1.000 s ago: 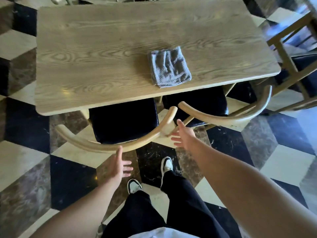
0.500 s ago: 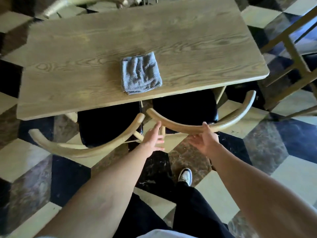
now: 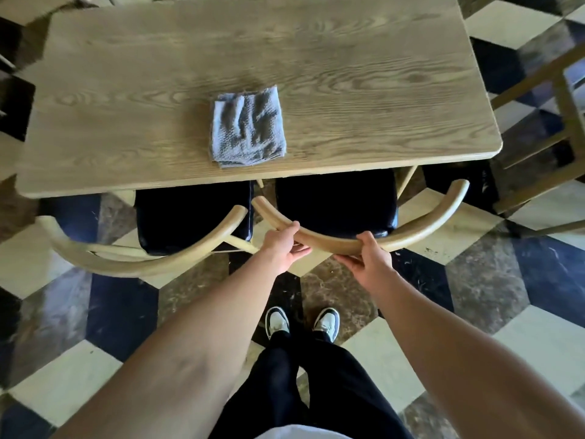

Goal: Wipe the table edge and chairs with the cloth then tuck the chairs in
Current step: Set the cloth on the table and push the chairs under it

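Left chair (image 3: 133,264): curved wooden back rail sits out to the left of the person's fingers, black seat partly under the table edge (image 3: 190,188). No hand on it. Looks roughly tucked, could go a bit deeper; hard to judge from this angle.

Cloth (image 3: 248,128): folded grey-blue square lying flat on the table top, above and beyond both sets of fingers, just inside the near edge. Nobody touching it.

Left hand (image 3: 280,248): wrapped round the right chair's back rail (image 3: 348,243) near its left end, thumb over the top, fingers curled underneath.

Right hand (image 3: 368,258): gripping the same rail just right of centre, thumb on top, fingers hooked below. The two hands are near each other, rail spanning between them.

Right chair: black seat cushion (image 3: 335,204) lies just beyond the fingers, front part already under the table; rail's right end sweeps up well past the right hand. Another wooden chair frame (image 3: 566,122) stands off to the far right, apart from the table.

Step, as a judgement: cloth parked, both hands on the rail, so wiping appears finished and this is the tuck-in of the right chair. Next move likely calls for a straight, even push from both hands toward the table, keeping the rail ends from knocking the left chair's rail tip (image 3: 240,210), which sits just beside it.
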Action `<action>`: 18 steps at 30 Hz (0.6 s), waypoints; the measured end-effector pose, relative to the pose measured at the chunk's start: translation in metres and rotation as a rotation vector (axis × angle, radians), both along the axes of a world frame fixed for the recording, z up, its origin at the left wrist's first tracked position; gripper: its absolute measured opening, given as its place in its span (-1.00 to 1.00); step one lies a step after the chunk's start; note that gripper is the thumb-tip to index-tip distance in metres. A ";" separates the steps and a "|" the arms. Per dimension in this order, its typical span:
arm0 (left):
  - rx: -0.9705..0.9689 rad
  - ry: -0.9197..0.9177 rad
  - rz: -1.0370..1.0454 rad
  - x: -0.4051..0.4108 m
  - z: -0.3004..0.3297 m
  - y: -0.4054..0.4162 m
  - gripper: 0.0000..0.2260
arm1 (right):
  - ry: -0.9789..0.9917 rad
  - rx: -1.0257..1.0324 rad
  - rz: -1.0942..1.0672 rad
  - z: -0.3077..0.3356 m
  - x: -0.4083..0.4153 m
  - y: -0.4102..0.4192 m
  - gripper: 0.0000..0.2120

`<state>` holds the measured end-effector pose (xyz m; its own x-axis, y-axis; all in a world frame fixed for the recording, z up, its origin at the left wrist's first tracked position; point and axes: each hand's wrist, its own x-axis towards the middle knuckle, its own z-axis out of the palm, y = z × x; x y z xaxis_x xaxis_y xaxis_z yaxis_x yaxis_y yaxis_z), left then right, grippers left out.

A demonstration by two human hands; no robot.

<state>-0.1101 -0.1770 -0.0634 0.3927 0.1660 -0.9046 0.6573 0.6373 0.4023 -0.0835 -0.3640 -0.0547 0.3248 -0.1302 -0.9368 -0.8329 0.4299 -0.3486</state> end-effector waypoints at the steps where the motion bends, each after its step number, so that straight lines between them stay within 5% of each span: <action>1: -0.003 0.000 0.005 0.000 0.000 0.000 -0.78 | 0.000 0.001 0.004 0.000 0.000 0.000 -0.74; 14: -0.061 -0.006 -0.020 -0.008 0.007 0.001 -0.77 | 0.017 -0.023 -0.028 0.002 -0.006 -0.003 -0.79; 18: 0.024 0.010 -0.194 -0.010 0.011 0.003 -0.66 | -0.005 -0.001 -0.022 0.006 -0.011 -0.003 -0.66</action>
